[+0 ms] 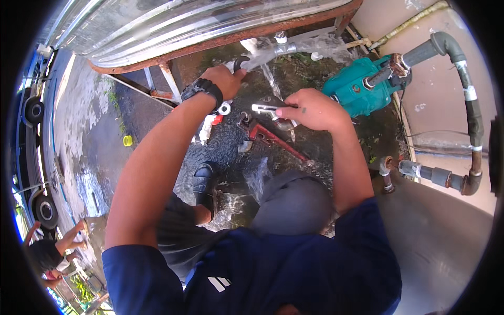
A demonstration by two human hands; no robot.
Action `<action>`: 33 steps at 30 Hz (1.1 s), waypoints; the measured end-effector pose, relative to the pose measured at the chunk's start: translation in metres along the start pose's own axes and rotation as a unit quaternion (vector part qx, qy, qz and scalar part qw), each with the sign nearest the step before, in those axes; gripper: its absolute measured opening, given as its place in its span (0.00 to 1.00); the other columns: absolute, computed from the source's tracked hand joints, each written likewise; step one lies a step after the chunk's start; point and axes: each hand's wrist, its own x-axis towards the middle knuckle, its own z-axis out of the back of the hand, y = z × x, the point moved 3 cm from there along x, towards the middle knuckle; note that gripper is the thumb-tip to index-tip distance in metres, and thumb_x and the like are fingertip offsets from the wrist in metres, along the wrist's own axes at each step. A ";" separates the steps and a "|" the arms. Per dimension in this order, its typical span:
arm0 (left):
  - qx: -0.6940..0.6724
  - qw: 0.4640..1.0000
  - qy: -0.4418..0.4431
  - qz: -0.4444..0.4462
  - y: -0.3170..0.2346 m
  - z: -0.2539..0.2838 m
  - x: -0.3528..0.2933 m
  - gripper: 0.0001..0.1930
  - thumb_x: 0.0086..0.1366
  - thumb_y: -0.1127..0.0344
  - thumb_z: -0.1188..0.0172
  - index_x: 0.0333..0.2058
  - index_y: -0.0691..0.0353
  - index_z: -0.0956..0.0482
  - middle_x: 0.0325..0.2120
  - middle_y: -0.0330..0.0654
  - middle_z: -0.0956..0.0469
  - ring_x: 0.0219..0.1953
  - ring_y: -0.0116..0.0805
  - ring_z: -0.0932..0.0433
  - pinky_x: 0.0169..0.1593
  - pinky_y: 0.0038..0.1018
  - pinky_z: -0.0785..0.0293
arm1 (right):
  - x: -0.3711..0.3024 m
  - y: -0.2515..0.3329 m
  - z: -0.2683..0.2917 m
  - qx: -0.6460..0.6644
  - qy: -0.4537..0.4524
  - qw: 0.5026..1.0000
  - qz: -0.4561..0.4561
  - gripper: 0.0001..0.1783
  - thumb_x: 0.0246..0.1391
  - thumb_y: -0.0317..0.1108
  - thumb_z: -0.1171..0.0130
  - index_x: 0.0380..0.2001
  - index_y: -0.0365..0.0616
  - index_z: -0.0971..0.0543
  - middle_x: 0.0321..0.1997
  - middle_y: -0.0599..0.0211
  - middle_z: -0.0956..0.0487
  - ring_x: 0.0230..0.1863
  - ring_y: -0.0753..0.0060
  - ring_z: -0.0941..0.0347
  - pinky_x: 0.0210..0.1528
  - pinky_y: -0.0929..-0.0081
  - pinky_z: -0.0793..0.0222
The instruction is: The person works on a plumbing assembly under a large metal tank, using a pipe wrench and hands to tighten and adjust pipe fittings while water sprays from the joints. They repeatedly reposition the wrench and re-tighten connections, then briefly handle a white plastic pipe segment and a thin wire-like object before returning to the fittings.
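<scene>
Near me, I am seeing one dark sandal [203,181] resting on the wet ground. A bit farther, one grey pipe elbow [244,147] is lying just beside one red pipe wrench [273,139]. On their left, one white valve [205,132] with a red handle is lying near one white ring [224,108]. One yellow cap [127,140] is sitting well apart, on the left.

In the middle, I am keeping my eye on one silver tool [265,108]. The right hand [313,109] is holding it, with thumb and fingers clamped on its right end. I am guessing it is hard, stiff and a little heavy, and slippery if wet, so its thick part is seeming best to grab.

Farther and left, the left hand [224,81] is bending its fingers beside one dark hooked thing [241,63]. I cannot tell if they are gripping it.

Far right, one green pump [362,86] is standing by the wall. Far left, two wheels [34,109] are showing.
</scene>
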 end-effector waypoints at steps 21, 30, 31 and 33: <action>-0.001 0.986 -0.050 -0.161 -0.001 -0.029 0.131 0.39 0.70 0.31 0.62 0.46 0.60 0.15 0.48 0.61 0.20 0.54 0.62 0.23 0.59 0.48 0.31 | 0.059 -0.011 -0.031 0.574 -0.306 0.705 -0.284 0.26 0.73 0.52 0.60 0.35 0.38 0.28 0.25 0.66 0.26 0.20 0.74 0.35 0.21 0.70 0.38; -0.072 0.984 -0.054 -0.154 -0.028 -0.021 0.137 0.41 0.63 0.32 0.43 0.63 0.60 0.28 0.62 0.54 0.27 0.64 0.55 0.30 0.67 0.43 0.36 | 0.080 -0.002 -0.071 0.641 -0.368 0.628 -0.246 0.28 0.73 0.51 0.58 0.31 0.36 0.27 0.23 0.62 0.26 0.18 0.70 0.33 0.19 0.69 0.37; -0.067 0.985 -0.063 -0.146 -0.030 -0.021 0.138 0.41 0.62 0.32 0.42 0.62 0.59 0.28 0.61 0.53 0.26 0.64 0.54 0.29 0.66 0.42 0.35 | 0.081 -0.003 -0.071 0.660 -0.370 0.610 -0.234 0.27 0.73 0.51 0.58 0.31 0.36 0.27 0.23 0.62 0.26 0.18 0.70 0.33 0.20 0.69 0.36; -0.085 0.983 -0.074 -0.145 -0.034 -0.018 0.137 0.44 0.59 0.29 0.41 0.60 0.63 0.25 0.58 0.54 0.24 0.61 0.54 0.26 0.64 0.41 0.33 | 0.085 -0.004 -0.073 0.705 -0.360 0.575 -0.206 0.27 0.73 0.51 0.58 0.31 0.37 0.27 0.23 0.61 0.25 0.18 0.69 0.33 0.20 0.68 0.36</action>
